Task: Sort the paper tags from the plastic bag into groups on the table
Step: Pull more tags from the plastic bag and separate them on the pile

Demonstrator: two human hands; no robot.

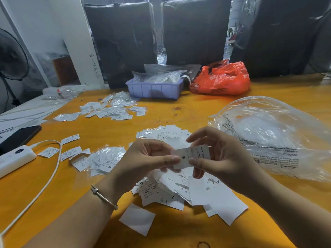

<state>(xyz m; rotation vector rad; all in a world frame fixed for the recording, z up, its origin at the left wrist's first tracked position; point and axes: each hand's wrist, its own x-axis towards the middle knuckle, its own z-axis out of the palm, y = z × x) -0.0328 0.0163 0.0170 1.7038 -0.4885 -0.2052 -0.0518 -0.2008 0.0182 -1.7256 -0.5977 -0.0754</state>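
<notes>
Both hands hold one white paper tag (194, 155) marked "M" above the yellow table (179, 108). My left hand (148, 158) pinches its left end and my right hand (213, 154) pinches its right end. Under the hands lies a loose heap of white tags (180, 192), some marked S and XS. A group with an XL tag (105, 160) sits left of the hands. Another group (109, 110) lies farther back. A large clear plastic bag (272, 135) lies at the right.
A lilac tray (154, 90) with bagged items and a red plastic bag (222, 79) stand at the back. A white power bank (12, 160) with cable and a black phone (18, 136) lie at the left edge. One blank white square (137, 219) lies near me.
</notes>
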